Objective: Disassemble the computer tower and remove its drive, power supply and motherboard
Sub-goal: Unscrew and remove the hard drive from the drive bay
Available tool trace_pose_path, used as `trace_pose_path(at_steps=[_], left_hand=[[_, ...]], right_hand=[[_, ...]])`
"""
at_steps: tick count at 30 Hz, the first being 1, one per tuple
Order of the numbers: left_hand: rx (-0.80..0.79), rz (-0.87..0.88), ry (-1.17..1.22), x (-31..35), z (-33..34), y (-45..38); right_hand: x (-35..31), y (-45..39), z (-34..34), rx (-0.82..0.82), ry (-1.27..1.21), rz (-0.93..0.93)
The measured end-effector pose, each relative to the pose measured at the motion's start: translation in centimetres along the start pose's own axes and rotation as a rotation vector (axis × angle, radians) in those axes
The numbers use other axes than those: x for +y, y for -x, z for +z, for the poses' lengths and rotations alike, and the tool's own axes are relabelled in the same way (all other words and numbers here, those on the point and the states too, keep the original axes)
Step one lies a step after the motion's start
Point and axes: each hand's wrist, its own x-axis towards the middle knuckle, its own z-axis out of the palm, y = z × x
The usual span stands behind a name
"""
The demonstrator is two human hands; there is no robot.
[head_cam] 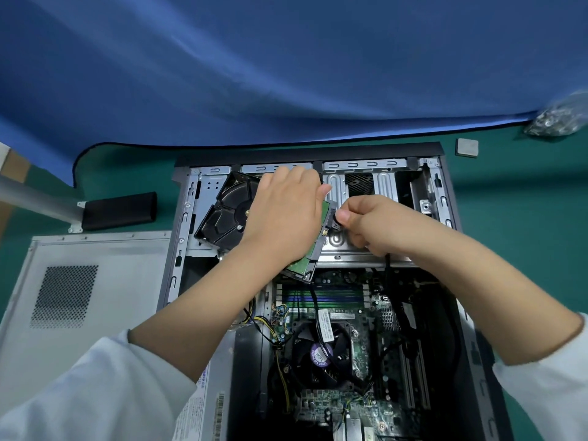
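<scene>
Unplugging the hard drive's cable

The right hand (362, 224) pinches a black cable connector (336, 221) at the hard drive (222, 211); the left hand (286, 208) grips the drive, tilted over the tower's (445, 192) bay. A skewed tug may damage the port. Green surface (509, 218), blue cloth (286, 74) behind.

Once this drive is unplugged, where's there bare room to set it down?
Bare green table lies between the black pad and the blue cloth, left of the case. The flat side panel is also bare. More green shows right of the case, below the small chip. Inside the case it's crowded with cables and the fan.
</scene>
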Motion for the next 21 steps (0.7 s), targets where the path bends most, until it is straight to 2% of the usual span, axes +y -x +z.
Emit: trace_pose_path(at_steps=[3, 5, 13, 17, 19, 21], left_hand=[[0.008, 0.004, -0.009, 0.0, 0.1, 0.1], [0.017, 0.001, -0.014, 0.0, 0.2, 0.1], [0.012, -0.007, 0.024, -0.1, 0.0, 0.0], [0.015, -0.006, 0.014, 0.0, 0.0, 0.1], [0.013, -0.006, 0.013, 0.0, 0.0, 0.1], [0.013, -0.002, 0.007, 0.1, 0.0, 0.2]], right_hand=[[0.3, 0.3, 1.0, 0.107, 0.161, -0.046], [0.5, 0.5, 1.8, 0.154, 0.179, -0.062], [0.2, 0.0, 0.4, 0.068, 0.151, -0.036], [0.5, 0.7, 2.6, 0.258, 0.316, -0.051], [0.5, 0.8, 2.9, 0.256, 0.269, -0.046], [0.2, 0.8, 2.2, 0.164, 0.095, -0.023]])
